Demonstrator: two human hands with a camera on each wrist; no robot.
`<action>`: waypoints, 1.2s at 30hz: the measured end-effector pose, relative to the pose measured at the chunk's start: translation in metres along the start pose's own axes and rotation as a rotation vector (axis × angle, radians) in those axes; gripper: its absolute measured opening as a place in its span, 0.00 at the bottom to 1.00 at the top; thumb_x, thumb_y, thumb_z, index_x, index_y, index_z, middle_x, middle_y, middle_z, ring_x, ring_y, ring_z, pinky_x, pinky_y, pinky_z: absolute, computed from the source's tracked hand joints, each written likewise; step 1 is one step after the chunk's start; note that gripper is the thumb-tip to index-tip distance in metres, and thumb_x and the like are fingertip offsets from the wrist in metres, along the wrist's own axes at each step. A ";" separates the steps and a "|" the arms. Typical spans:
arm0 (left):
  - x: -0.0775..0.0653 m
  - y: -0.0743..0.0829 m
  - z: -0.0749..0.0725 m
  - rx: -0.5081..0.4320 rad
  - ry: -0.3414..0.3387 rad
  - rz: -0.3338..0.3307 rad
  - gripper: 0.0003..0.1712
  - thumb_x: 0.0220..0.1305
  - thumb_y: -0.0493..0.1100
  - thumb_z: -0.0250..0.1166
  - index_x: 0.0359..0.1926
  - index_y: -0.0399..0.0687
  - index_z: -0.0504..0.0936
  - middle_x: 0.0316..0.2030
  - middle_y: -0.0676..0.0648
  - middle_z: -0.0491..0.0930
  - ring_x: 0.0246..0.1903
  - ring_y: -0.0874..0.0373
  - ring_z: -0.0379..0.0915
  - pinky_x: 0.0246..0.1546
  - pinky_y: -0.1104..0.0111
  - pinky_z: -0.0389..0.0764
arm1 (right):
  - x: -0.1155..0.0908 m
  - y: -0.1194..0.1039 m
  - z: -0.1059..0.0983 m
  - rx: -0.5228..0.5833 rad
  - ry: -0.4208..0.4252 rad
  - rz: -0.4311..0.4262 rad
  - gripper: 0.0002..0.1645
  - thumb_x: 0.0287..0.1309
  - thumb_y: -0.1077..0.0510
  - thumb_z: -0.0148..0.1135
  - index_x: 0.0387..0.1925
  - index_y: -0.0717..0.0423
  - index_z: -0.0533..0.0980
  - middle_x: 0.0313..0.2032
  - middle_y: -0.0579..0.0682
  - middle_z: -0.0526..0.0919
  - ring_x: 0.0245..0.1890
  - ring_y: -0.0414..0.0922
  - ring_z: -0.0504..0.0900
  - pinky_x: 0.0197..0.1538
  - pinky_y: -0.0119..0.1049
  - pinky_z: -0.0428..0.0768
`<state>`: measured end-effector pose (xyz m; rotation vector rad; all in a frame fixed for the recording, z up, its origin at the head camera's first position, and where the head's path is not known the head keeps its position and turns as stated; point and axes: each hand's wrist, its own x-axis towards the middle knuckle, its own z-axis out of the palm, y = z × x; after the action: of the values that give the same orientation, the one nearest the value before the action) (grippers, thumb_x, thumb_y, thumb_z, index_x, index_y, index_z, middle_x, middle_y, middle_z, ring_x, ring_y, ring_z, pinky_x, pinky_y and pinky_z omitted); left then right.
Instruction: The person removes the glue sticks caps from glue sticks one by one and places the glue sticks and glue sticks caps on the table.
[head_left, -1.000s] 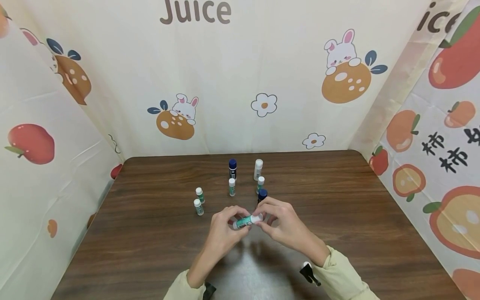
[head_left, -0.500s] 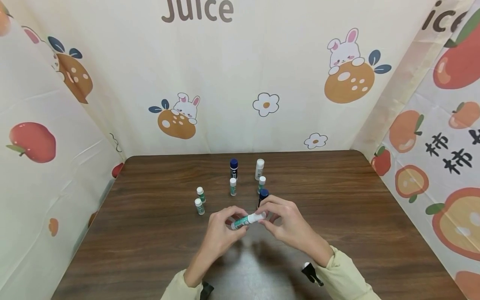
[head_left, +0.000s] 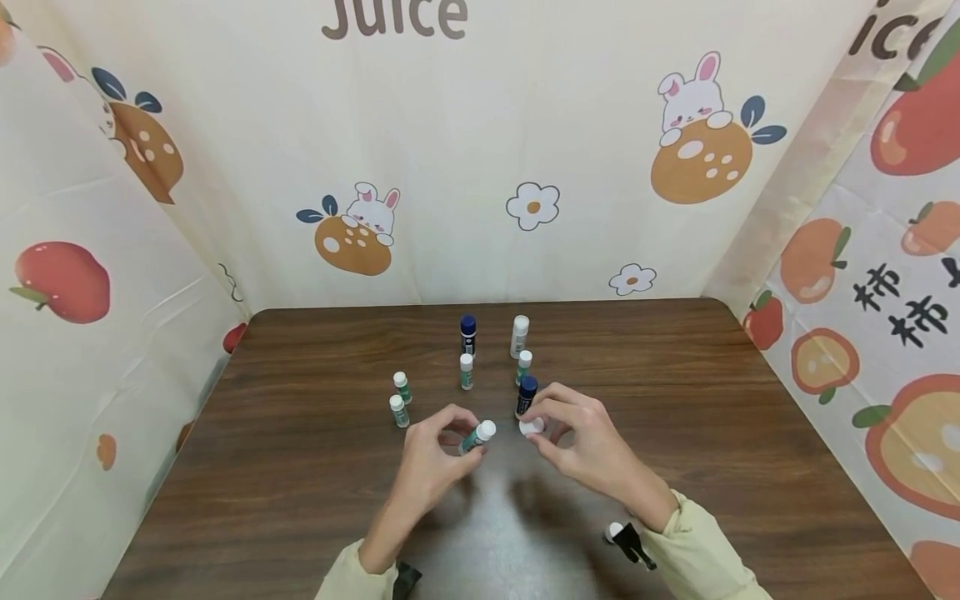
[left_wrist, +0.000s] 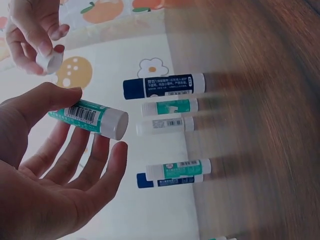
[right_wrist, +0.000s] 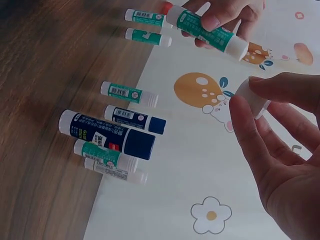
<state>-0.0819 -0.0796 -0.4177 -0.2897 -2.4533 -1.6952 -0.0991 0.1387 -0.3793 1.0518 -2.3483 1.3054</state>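
Note:
My left hand (head_left: pixel 431 457) pinches a green-and-white glue stick (left_wrist: pixel 82 117) between thumb and fingers. Tilted, its uncapped white end (right_wrist: pixel 237 50) points toward the right hand in the right wrist view. A short way off, my right hand (head_left: pixel 581 429) holds the white cap (right_wrist: pixel 251 99) by its fingertips, apart from the stick. Just beyond the right fingers stands a navy glue stick (head_left: pixel 527 398), upright on the table. Behind it are a small green glue stick (head_left: pixel 523 368) and a white one (head_left: pixel 519 337).
Further back stand a navy glue stick (head_left: pixel 468 335) and a green one (head_left: pixel 467 372). Two green glue sticks (head_left: pixel 402 387) stand left of them. The brown table (head_left: pixel 300 467) ends at a printed cloth (head_left: pixel 450 167). A white-topped object (head_left: pixel 613 532) lies by the right sleeve.
The cap has come off the glue stick. My right hand has drawn right with the cap, while the left has shifted slightly left and turned the stick's end upward.

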 end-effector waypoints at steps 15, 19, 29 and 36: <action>-0.007 -0.015 -0.015 -0.033 0.059 -0.093 0.17 0.42 0.30 0.74 0.34 0.46 0.79 0.34 0.49 0.81 0.38 0.56 0.78 0.39 0.65 0.81 | -0.016 0.009 -0.009 -0.052 0.032 -0.004 0.19 0.41 0.74 0.70 0.34 0.50 0.81 0.34 0.45 0.77 0.26 0.38 0.76 0.24 0.26 0.77; -0.009 -0.018 -0.019 -0.033 0.076 -0.104 0.17 0.42 0.30 0.74 0.34 0.46 0.79 0.34 0.49 0.80 0.38 0.56 0.78 0.39 0.64 0.81 | -0.020 0.013 -0.012 -0.066 0.040 0.009 0.20 0.40 0.74 0.70 0.33 0.50 0.81 0.34 0.46 0.76 0.24 0.36 0.76 0.24 0.26 0.77; -0.014 -0.028 -0.028 -0.040 0.117 -0.145 0.18 0.41 0.29 0.74 0.34 0.44 0.79 0.34 0.48 0.80 0.37 0.56 0.78 0.37 0.67 0.81 | -0.031 0.022 -0.017 -0.073 0.058 0.047 0.23 0.37 0.75 0.72 0.34 0.49 0.80 0.33 0.45 0.77 0.26 0.40 0.76 0.22 0.28 0.76; -0.014 -0.033 -0.034 -0.026 0.142 -0.179 0.18 0.40 0.26 0.74 0.34 0.42 0.79 0.33 0.45 0.80 0.35 0.54 0.79 0.36 0.67 0.81 | -0.040 0.029 -0.020 -0.112 0.041 0.088 0.22 0.37 0.75 0.70 0.32 0.49 0.79 0.31 0.42 0.76 0.22 0.36 0.74 0.22 0.29 0.76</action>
<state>-0.0757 -0.1239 -0.4387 0.0485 -2.4172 -1.7499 -0.0934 0.1833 -0.4072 0.8901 -2.4308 1.1975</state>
